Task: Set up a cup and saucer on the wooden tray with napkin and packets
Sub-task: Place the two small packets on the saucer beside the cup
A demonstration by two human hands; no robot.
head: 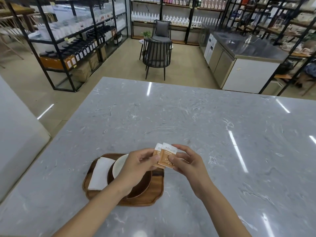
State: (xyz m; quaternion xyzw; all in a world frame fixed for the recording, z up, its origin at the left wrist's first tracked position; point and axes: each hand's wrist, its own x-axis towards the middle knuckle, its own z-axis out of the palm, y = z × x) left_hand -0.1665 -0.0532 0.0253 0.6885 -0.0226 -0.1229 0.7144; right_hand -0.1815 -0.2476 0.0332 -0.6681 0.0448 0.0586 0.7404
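Observation:
A wooden tray [155, 194] lies on the marble counter near its front edge. On its left side rests a folded white napkin [100, 173]. A dark wooden saucer [142, 185] sits in the tray's middle with a white cup [118, 165] on it, both partly hidden by my left forearm. Two orange-and-white packets [165, 157] hover above the tray's far right corner. My left hand [138, 164] pinches the left packet and my right hand [186, 161] pinches the right one, the packets overlapping.
The grey marble counter [188, 120] stretches far and right of the tray. A white wall panel [15, 127] stands at the left. Beyond the counter are dark chairs [157, 53], black shelving racks with bottles, and a steel-topped cabinet [242, 65] at the right.

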